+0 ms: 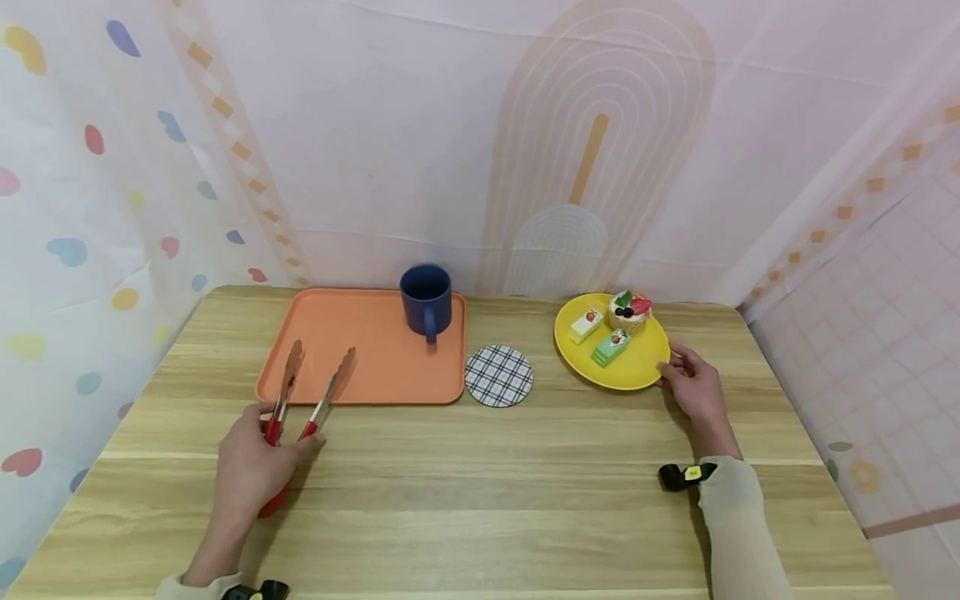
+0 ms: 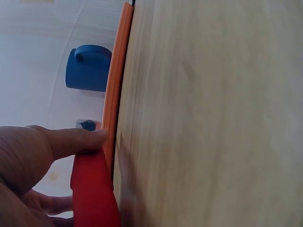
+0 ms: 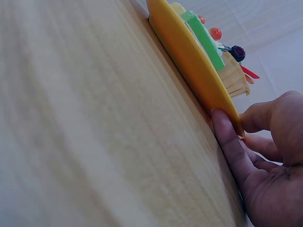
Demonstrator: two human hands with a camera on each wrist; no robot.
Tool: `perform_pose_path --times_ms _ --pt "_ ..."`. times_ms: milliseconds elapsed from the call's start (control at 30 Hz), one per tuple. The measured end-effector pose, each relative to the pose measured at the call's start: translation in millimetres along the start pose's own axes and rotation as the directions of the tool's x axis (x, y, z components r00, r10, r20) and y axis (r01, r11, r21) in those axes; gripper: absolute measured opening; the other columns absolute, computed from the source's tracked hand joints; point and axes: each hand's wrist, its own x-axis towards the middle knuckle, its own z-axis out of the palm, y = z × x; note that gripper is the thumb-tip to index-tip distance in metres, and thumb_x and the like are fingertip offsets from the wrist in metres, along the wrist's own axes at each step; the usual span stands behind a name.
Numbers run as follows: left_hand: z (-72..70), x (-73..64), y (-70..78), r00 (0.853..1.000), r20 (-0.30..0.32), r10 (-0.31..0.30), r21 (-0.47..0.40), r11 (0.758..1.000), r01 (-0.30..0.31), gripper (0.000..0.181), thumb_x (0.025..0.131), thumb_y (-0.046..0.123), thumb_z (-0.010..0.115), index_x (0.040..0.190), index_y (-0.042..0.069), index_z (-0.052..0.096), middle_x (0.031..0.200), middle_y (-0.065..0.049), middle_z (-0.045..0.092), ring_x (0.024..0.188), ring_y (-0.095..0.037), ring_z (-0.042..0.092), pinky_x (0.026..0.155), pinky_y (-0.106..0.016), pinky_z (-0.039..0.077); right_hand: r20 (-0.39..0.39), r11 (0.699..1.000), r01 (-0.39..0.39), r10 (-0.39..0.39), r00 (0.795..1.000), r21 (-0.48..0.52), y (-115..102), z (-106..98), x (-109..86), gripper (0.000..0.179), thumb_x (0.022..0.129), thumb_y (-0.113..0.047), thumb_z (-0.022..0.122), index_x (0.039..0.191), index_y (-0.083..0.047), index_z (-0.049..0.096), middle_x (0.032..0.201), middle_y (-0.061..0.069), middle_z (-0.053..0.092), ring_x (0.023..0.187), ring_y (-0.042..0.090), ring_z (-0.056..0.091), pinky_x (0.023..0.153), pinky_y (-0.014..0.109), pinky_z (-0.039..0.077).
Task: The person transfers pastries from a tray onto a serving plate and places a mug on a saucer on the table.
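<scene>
My left hand (image 1: 258, 462) grips red-handled tongs (image 1: 273, 431) near the table's front left, thumb on one handle and fingers on the other. Their metal arms stand spread, with tips over the orange tray (image 1: 375, 387). In the left wrist view the thumb lies on a red handle (image 2: 94, 189). At the right, my right hand (image 1: 696, 387) pinches the rim of a yellow plate (image 1: 615, 377). On this plate sit a fruit-topped cupcake (image 1: 628, 312), a pale yellow cake piece (image 1: 585, 325) and a green cake piece (image 1: 611, 347). The right wrist view shows the rim between thumb and fingers.
A dark blue mug (image 1: 426, 300) stands at the tray's back right corner, handle toward me. Between tray and plate lies a round checked coaster (image 1: 498, 376). Patterned cloth (image 1: 375, 167) hangs behind the wooden table (image 1: 480, 500) and along both sides.
</scene>
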Motion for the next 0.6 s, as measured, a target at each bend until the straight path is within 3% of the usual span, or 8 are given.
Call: perform_pose_path --times_ms 233,433,600 --pt "-0.8 -2.1 2.1 1.000 0.001 0.016 0.080 0.997 -0.016 0.099 0.081 0.050 0.084 0.146 -0.010 0.039 0.107 -0.027 0.060 0.083 -0.033 0.057 0.056 -0.033 0.042 0.017 1.000 0.001 -0.002 1.000 0.012 -1.8 -1.7 -0.6 0.054 0.105 -0.013 0.056 0.157 -0.008 0.041 0.131 0.018 0.056 0.084 -0.002 0.059 0.075 0.014 0.056" --pt "-4.1 -0.8 4.0 0.999 0.045 -0.004 0.135 0.991 -0.002 0.113 0.080 0.069 0.076 0.151 -0.008 0.033 0.110 -0.029 0.053 0.086 -0.038 0.057 0.059 -0.037 0.045 0.027 1.000 0.012 -0.012 1.000 0.004 -5.3 -5.4 -2.3 0.054 0.105 -0.015 0.056 0.157 -0.006 0.040 0.130 0.019 0.057 0.083 -0.004 0.059 0.074 0.015 0.057" --pt "-5.3 -2.5 5.2 0.999 0.019 -0.026 0.137 0.990 0.023 0.111 0.080 0.070 0.074 0.152 -0.006 0.034 0.116 -0.031 0.051 0.092 -0.040 0.055 0.062 -0.039 0.045 0.057 0.999 0.039 -0.037 0.998 -0.037 -9.9 -6.4 -5.3 0.056 0.105 -0.017 0.057 0.156 -0.002 0.039 0.133 0.023 0.057 0.081 -0.005 0.058 0.073 0.016 0.057"
